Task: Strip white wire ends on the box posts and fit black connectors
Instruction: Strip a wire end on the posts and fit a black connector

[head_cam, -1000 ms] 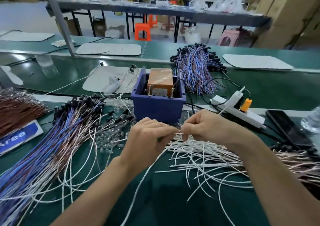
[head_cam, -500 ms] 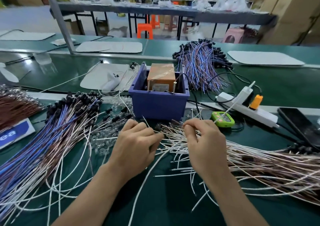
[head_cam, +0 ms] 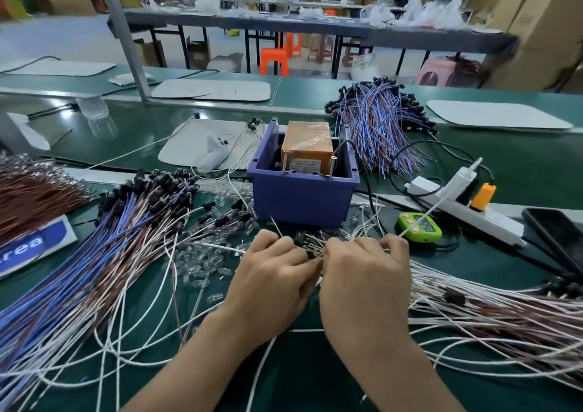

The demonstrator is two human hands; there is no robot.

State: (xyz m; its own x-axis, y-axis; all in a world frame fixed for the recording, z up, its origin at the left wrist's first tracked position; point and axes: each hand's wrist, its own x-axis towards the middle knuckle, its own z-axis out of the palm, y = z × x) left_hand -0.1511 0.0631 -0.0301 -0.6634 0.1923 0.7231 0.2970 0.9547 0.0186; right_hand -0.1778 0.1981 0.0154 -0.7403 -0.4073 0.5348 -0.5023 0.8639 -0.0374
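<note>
both hands meet in the lower middle of the frame, just below the box. the left hand lies knuckles up with its fingers curled tight. its tips pinch the ends of the white wires where the two hands touch; the fingers hide which wire it has. the right hand is curled narrow too and pinches a strand that runs from its fingers up toward the right, across the green timer.

the white wires fan from under the right hand to the right edge, mixed with brownish ones, and more loop over the table along the bottom. one black connector sits among them on the right. loose connectors lie just left of the box, beside a scatter of clear bulbs.

the box is blue and stands at centre. it holds an orange unit, and two brass posts stand upright at the unit's near side.

a bundle of blue and brown wires with black heads fills the lower left. a far bundle of the same kind lies at the upper right of the box. brown wires lie at the left edge. right of the box are a white strip with an orange plug, and a phone at the right edge.
</note>
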